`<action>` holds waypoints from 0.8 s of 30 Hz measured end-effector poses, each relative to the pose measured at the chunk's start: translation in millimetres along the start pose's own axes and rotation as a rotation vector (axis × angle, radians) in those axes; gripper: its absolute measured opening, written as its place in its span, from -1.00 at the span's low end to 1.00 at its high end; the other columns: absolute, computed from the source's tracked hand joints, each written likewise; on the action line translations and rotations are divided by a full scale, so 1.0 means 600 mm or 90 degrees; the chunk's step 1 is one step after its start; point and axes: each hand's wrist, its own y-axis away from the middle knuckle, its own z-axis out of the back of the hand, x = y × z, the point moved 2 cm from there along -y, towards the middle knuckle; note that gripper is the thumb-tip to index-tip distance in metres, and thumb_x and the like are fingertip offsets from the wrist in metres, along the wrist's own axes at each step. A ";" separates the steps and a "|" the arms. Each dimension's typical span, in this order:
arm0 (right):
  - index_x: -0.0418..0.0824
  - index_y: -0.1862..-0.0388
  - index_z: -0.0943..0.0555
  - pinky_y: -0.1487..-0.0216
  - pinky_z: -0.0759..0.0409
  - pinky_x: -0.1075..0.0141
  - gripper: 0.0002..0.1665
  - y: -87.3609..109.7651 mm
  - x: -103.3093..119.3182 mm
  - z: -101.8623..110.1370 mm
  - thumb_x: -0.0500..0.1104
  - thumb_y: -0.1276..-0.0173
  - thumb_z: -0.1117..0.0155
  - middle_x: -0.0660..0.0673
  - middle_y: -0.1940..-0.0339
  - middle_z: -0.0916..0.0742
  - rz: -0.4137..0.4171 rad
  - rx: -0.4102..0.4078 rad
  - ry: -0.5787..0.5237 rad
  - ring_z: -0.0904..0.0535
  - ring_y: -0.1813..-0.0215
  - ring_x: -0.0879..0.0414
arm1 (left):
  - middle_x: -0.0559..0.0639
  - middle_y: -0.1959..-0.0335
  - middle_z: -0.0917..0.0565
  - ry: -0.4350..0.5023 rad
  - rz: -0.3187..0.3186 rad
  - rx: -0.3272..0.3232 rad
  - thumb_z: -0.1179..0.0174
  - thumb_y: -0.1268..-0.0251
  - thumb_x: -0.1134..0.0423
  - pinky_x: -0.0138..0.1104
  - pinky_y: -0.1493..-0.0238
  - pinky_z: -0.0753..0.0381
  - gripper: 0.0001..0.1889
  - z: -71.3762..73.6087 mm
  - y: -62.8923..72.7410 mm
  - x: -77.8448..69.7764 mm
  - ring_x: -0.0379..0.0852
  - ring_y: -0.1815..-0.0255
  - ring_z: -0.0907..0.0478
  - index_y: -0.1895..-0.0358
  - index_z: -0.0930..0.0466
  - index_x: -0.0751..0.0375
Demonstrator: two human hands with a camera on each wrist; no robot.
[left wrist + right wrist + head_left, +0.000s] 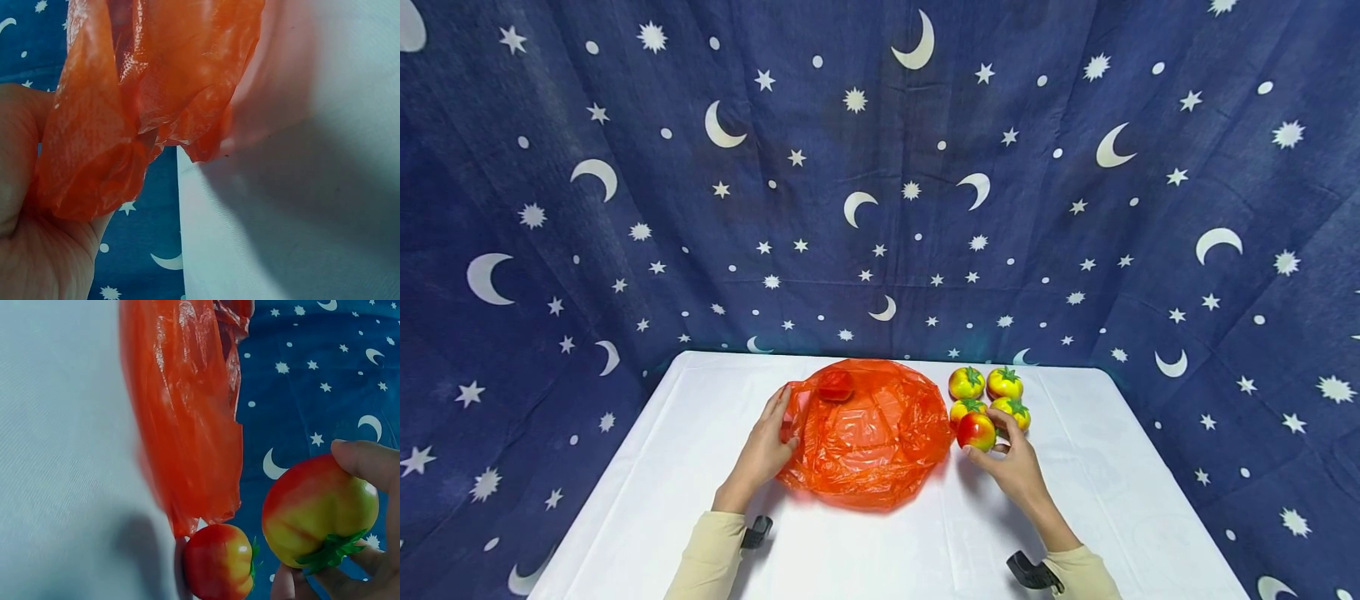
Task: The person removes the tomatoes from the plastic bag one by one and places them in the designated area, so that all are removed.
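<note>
A thin orange-red plastic bag [868, 433] lies spread with its mouth open on the white table. At its left rim, my left hand [767, 442] holds the plastic between thumb and fingers; folds of the bag [94, 144] cover part of that hand in the left wrist view. My right hand [1011, 458] grips a red-and-yellow tomato [319, 512] with a green leafy top, raised above the table just right of the bag. Several similar tomatoes [966, 383] stand grouped behind it; one tomato [219, 561] sits beside the bag's edge in the right wrist view.
The table [1060, 517] has a white cloth cover. A dark blue curtain [820, 208] with moons and stars hangs behind and along both sides. A darker red patch [835, 385] shows at the bag's back left; what it is I cannot tell.
</note>
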 end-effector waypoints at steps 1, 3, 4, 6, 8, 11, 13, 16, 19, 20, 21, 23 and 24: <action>-0.14 -0.36 -0.38 -0.08 -0.56 0.32 -0.15 0.001 -0.002 0.001 -0.09 -0.10 -0.53 -0.18 -0.28 -0.57 -0.004 -0.002 0.004 -0.49 -0.24 -0.03 | 0.26 -0.55 -0.11 0.000 0.000 0.002 -0.32 -0.04 0.51 0.13 -0.34 -0.42 -0.02 0.000 0.000 0.000 0.36 -0.40 -0.33 -0.56 0.01 0.27; -0.13 -0.34 -0.39 -0.09 -0.56 0.25 -0.17 0.003 -0.004 0.003 -0.07 -0.10 -0.52 -0.19 -0.26 -0.58 -0.008 -0.005 0.015 -0.48 -0.23 -0.02 | 0.25 -0.55 -0.10 0.002 0.006 0.008 -0.32 -0.05 0.50 0.12 -0.35 -0.40 -0.02 0.000 -0.001 0.000 0.35 -0.42 -0.31 -0.57 0.02 0.26; -0.13 -0.33 -0.40 -0.09 -0.55 0.21 -0.18 0.003 -0.005 0.004 -0.07 -0.10 -0.52 -0.20 -0.25 -0.59 -0.009 -0.005 0.019 -0.48 -0.23 -0.02 | 0.24 -0.56 -0.09 0.002 0.010 0.011 -0.32 -0.05 0.50 0.11 -0.36 -0.40 -0.02 0.000 -0.001 -0.001 0.35 -0.43 -0.30 -0.57 0.03 0.25; -0.12 -0.34 -0.41 -0.10 -0.54 0.14 -0.18 0.004 -0.006 0.006 -0.07 -0.10 -0.52 -0.21 -0.23 -0.59 -0.010 -0.005 0.023 -0.47 -0.22 -0.03 | 0.23 -0.56 -0.08 0.002 0.013 0.017 -0.32 -0.06 0.49 0.10 -0.36 -0.40 -0.02 0.000 -0.001 -0.001 0.34 -0.43 -0.29 -0.57 0.03 0.26; -0.14 -0.34 -0.41 -0.11 -0.52 0.11 -0.18 0.005 -0.007 0.007 -0.04 -0.11 -0.52 -0.23 -0.23 -0.59 -0.011 -0.001 0.029 -0.47 -0.23 -0.05 | 0.23 -0.56 -0.08 0.004 0.013 0.019 -0.32 -0.07 0.49 0.10 -0.36 -0.40 -0.02 0.000 0.000 -0.001 0.34 -0.44 -0.29 -0.57 0.03 0.26; -0.17 -0.34 -0.40 -0.17 -0.54 0.04 -0.17 0.006 -0.010 0.008 -0.02 -0.11 -0.52 -0.25 -0.25 -0.56 -0.016 0.003 0.029 -0.46 -0.27 -0.11 | 0.24 -0.56 -0.08 0.004 0.009 0.018 -0.32 -0.07 0.49 0.10 -0.35 -0.41 -0.02 0.001 0.000 -0.001 0.34 -0.43 -0.30 -0.57 0.03 0.26; -0.18 -0.33 -0.40 -0.20 -0.55 -0.01 -0.16 0.006 -0.012 0.008 0.02 -0.11 -0.52 -0.26 -0.27 -0.55 -0.024 0.006 0.030 -0.46 -0.28 -0.14 | 0.25 -0.56 -0.10 0.004 0.005 0.012 -0.32 -0.06 0.49 0.10 -0.35 -0.42 -0.02 0.001 0.001 -0.002 0.34 -0.42 -0.32 -0.57 0.02 0.25; -0.17 -0.33 -0.41 -0.22 -0.57 -0.06 -0.14 0.007 -0.016 0.008 0.05 -0.10 -0.53 -0.27 -0.26 -0.54 -0.036 0.007 0.035 -0.47 -0.26 -0.16 | 0.27 -0.55 -0.11 0.002 -0.003 0.003 -0.33 -0.04 0.50 0.11 -0.32 -0.44 -0.01 0.001 0.001 -0.002 0.35 -0.38 -0.36 -0.56 0.01 0.27; -0.16 -0.32 -0.44 -0.18 -0.58 -0.03 -0.14 0.007 -0.021 0.008 0.07 -0.07 -0.55 -0.27 -0.28 -0.52 -0.031 0.005 0.045 -0.46 -0.28 -0.16 | 0.26 -0.55 -0.12 0.002 -0.003 0.001 -0.33 -0.03 0.51 0.10 -0.32 -0.45 -0.01 0.001 0.001 -0.002 0.34 -0.37 -0.38 -0.56 0.01 0.26; -0.15 -0.31 -0.45 -0.16 -0.58 -0.02 -0.15 0.007 -0.023 0.008 0.07 -0.07 -0.55 -0.27 -0.30 -0.52 -0.025 0.004 0.048 -0.45 -0.29 -0.17 | 0.25 -0.55 -0.11 0.003 -0.002 0.003 -0.34 -0.03 0.50 0.10 -0.32 -0.45 -0.01 0.001 0.001 -0.002 0.34 -0.37 -0.38 -0.56 0.01 0.26; -0.15 -0.31 -0.46 -0.15 -0.59 -0.02 -0.15 0.007 -0.026 0.008 0.07 -0.06 -0.55 -0.27 -0.31 -0.51 -0.018 0.002 0.052 -0.45 -0.30 -0.18 | 0.24 -0.55 -0.11 0.003 0.001 0.004 -0.34 -0.04 0.50 0.10 -0.33 -0.44 -0.01 0.001 0.001 -0.002 0.34 -0.38 -0.37 -0.57 0.01 0.25; -0.15 -0.31 -0.48 -0.14 -0.58 -0.02 -0.16 0.006 -0.030 0.008 0.07 -0.07 -0.55 -0.28 -0.35 -0.49 -0.009 0.002 0.058 -0.43 -0.33 -0.21 | 0.23 -0.56 -0.10 0.004 0.005 0.006 -0.34 -0.04 0.50 0.09 -0.34 -0.42 -0.01 0.001 0.000 -0.003 0.34 -0.40 -0.34 -0.57 0.02 0.23; -0.14 -0.31 -0.48 -0.15 -0.59 -0.04 -0.17 0.005 -0.032 0.008 0.08 -0.07 -0.54 -0.28 -0.36 -0.48 -0.006 0.002 0.063 -0.43 -0.35 -0.22 | 0.23 -0.56 -0.10 0.004 0.005 0.006 -0.34 -0.04 0.50 0.09 -0.34 -0.42 -0.01 0.001 -0.001 -0.003 0.34 -0.40 -0.34 -0.57 0.02 0.23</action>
